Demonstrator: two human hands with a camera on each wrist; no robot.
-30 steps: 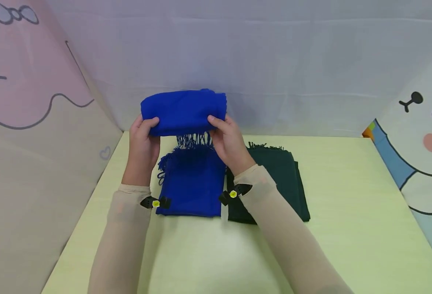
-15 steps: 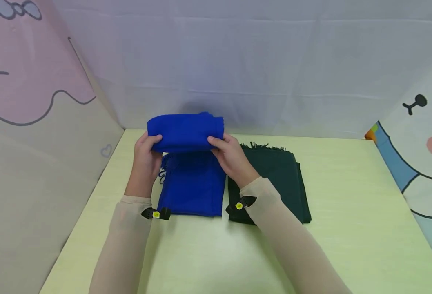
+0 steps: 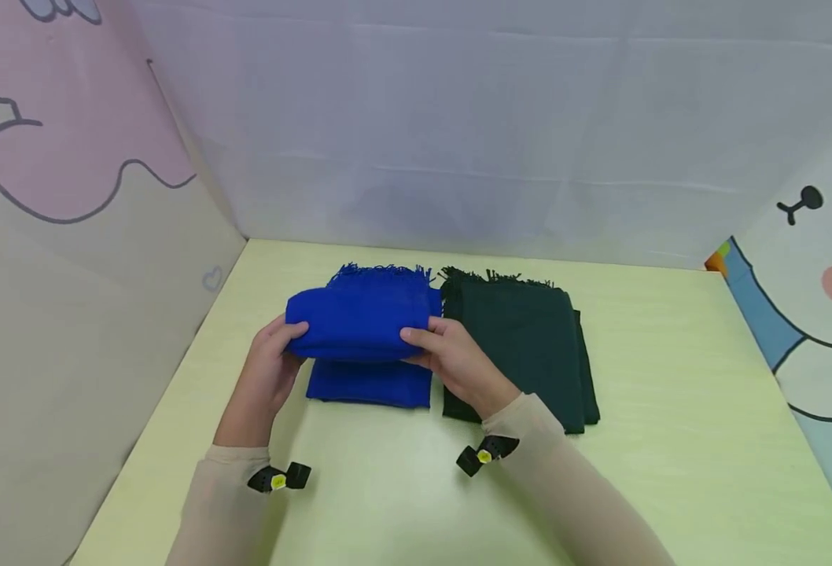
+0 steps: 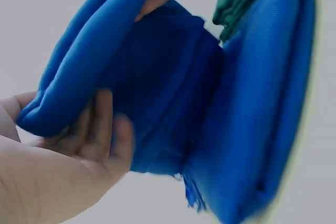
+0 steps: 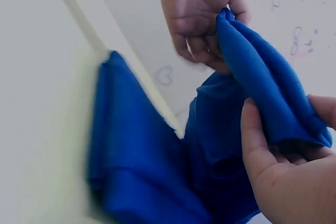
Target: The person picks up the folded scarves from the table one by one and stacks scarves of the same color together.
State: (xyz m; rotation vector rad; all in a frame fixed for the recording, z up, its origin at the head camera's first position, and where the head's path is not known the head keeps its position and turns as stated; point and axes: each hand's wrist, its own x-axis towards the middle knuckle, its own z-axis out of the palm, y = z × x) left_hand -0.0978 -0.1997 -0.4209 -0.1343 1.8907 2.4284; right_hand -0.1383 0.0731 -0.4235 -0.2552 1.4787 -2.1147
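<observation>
A folded blue fringed scarf (image 3: 355,318) is held up between two hands, its folded edge toward the person. My left hand (image 3: 274,362) grips the left end, thumb on top and fingers beneath. The right hand (image 3: 458,362) pinches the right end in the same way. Under it lies a flat blue folded stack (image 3: 373,385) on the table, its near edge showing. In the left wrist view, the raised scarf (image 4: 100,45) slopes away from the lower blue layers (image 4: 257,98). Fringe shows along the far edge of the blue cloth.
To the right lies a folded dark green fringed scarf (image 3: 522,346), close beside the blue stack. Both rest on a pale yellow table (image 3: 685,409). A white curtain-like wall (image 3: 458,141) stands behind, with printed cartoon panels at both sides.
Both hands have lowered the held blue scarf and drawn it toward the person, over the blue stack. Fringe at the far edge now lies on the stack. The green scarf stays put.
</observation>
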